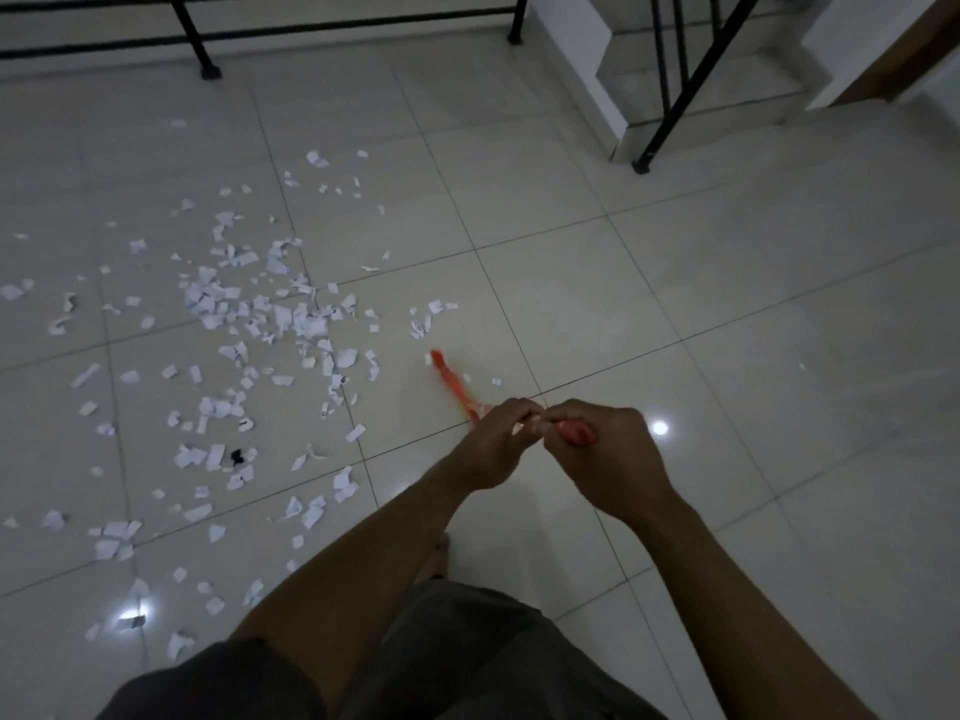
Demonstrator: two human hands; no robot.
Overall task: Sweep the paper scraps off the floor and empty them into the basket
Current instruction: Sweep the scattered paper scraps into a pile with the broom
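Note:
Many white paper scraps [249,324] lie scattered over the pale tiled floor [675,283], thickest at the left middle. A red-orange broom handle [454,387] runs from my hands down toward the floor, its far end near a few scraps. My left hand [493,449] grips the handle, fingers curled round it. My right hand [602,459] grips the handle's red top end [576,433] right beside the left hand. The broom's bristles are not in view. No basket is in view.
A black metal railing [197,39] runs along the far edge. Stairs with a second black railing [691,80] rise at the upper right. My legs in dark shorts [457,652] and a bare foot [436,558] fill the bottom.

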